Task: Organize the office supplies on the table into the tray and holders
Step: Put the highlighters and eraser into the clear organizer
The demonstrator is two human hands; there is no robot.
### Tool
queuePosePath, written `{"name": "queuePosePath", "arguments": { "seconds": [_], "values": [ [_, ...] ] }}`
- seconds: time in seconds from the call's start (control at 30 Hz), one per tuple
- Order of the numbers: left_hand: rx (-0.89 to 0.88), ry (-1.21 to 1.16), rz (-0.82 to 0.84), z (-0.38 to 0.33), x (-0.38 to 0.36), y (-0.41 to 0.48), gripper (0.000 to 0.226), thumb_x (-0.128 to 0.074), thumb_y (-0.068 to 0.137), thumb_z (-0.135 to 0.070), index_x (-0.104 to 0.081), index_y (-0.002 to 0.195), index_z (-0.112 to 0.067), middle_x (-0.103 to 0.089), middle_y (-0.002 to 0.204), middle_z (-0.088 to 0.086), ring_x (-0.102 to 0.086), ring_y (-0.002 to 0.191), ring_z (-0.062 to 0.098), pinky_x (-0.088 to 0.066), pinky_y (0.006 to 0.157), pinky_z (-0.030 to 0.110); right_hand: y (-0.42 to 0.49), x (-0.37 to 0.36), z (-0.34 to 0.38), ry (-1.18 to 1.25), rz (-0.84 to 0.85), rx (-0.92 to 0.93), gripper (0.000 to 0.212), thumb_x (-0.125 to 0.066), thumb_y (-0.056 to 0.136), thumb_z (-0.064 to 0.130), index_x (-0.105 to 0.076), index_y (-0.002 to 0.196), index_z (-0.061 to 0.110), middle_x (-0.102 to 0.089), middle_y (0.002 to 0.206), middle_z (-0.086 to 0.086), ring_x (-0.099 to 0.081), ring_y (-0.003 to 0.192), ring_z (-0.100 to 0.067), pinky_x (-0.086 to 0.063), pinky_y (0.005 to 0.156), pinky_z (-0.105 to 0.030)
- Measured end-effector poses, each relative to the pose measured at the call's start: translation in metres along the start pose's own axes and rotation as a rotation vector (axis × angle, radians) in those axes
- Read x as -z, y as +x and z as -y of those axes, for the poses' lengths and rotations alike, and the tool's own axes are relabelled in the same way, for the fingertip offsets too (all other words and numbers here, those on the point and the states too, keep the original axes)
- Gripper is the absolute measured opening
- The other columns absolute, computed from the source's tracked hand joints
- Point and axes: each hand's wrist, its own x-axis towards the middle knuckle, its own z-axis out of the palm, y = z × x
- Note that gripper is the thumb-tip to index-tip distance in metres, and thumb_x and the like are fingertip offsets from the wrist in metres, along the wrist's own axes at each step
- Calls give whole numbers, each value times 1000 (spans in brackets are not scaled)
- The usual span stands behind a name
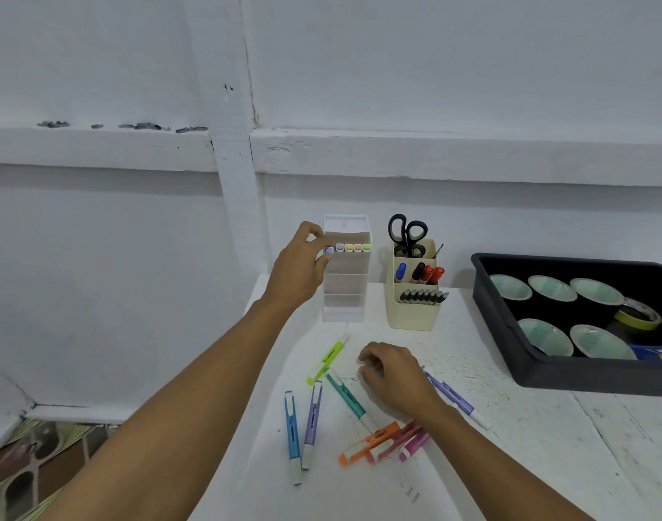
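Observation:
My left hand (pixel 303 263) pinches the end of a lilac highlighter (pixel 329 250) at the left of the upper shelf of the white tiered holder (pixel 345 295). Several pastel highlighter ends (pixel 353 247) sit in a row beside it. My right hand (pixel 395 374) hovers with curled fingers over the table among loose highlighters and holds nothing I can see. Loose on the table lie a yellow-green one (pixel 327 359), a teal one (pixel 346 396), a blue one (pixel 292 434), a lilac one (pixel 312 423), an orange one (pixel 370 441), pink ones (pixel 412 443) and a purple one (pixel 453 394).
A cream pen holder (pixel 412 314) with scissors (pixel 406 235), markers and pens stands right of the white one. A dark tray (pixel 539 364) at the right holds several tape rolls. The white table (pixel 547 445) ends at the left, with floor below.

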Motion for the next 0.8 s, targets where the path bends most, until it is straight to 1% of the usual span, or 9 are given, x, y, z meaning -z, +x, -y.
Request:
{"name": "queuePosePath", "arguments": {
  "seconds": [0.13, 0.2, 0.37, 0.43, 0.5, 0.6, 0.67, 0.73, 0.8],
  "values": [
    [82, 117, 52, -1, -4, 7, 17, -54, 98, -20, -65, 109, -15, -41, 119, 2, -50, 56, 20, -48, 57, 32, 2, 7, -9, 5, -68, -5, 13, -59, 91, 16, -68, 98, 21, -64, 87, 11, -56, 75, -4, -47, 68, -22],
    [100, 175, 93, 0, -7, 7, 19, -54, 96, -15, -61, 114, -16, -39, 118, 2, -50, 58, 23, -47, 56, 32, 2, 9, -12, -1, -95, -16, 14, -57, 93, 15, -68, 99, 21, -64, 89, 11, -55, 76, -4, -45, 66, -19],
    [109, 264, 145, -1, -9, 4, 37, -54, 93, -14, -51, 130, -19, -38, 118, 4, -51, 62, 21, -42, 56, 26, 2, 14, -22, -5, -102, -50, 20, -48, 98, 14, -66, 103, 21, -69, 108, 1, -58, 99, -12, -52, 72, -26],
    [89, 240, 134, 0, -9, 0, 49, -56, 93, -17, -42, 139, -23, -39, 120, 5, -51, 61, 19, -45, 55, 26, 1, 17, -25, -4, -96, -65, 21, -46, 99, 14, -66, 104, 21, -69, 111, 1, -58, 105, -14, -52, 73, -24],
    [74, 177, 97, -1, -10, -11, 60, -57, 92, -18, -32, 146, -25, -40, 121, 4, -54, 63, 18, -50, 55, 28, 2, 20, -27, -18, -84, -91, 20, -48, 99, 14, -65, 107, 22, -67, 114, 2, -56, 107, -15, -49, 71, -17],
    [134, 49, 63, -1, -18, -41, 47, -56, 93, -19, -42, 137, -19, -47, 121, 4, -58, 81, 20, -52, 67, 31, 1, 21, -29, -58, -34, -114, 19, -52, 98, 17, -63, 112, 25, -65, 117, 3, -54, 107, -12, -41, 66, -10],
    [173, 36, 136, 5, -27, -67, 29, -55, 93, -22, -52, 122, -17, -52, 110, 2, -58, 88, 22, -49, 72, 34, -2, 19, -26, -58, -21, -94, 19, -54, 97, 19, -64, 112, 25, -66, 114, 4, -55, 101, -9, -41, 66, -10],
    [212, 54, 250, 14, -36, -93, 18, -54, 94, -28, -57, 109, -18, -53, 95, -3, -57, 87, 20, -45, 70, 31, -5, 17, -18, -23, 13, -53, 16, -59, 94, 23, -67, 107, 25, -68, 103, 7, -57, 88, -6, -46, 70, -18],
    [232, 68, 332, 21, -40, -112, 16, -55, 93, -32, -60, 100, -19, -54, 88, -6, -55, 82, 16, -41, 64, 28, -8, 15, -5, -20, 105, -35, 16, -67, 89, 31, -67, 105, 28, -65, 91, 13, -57, 80, -4, -51, 72, -26]
  ]
}}
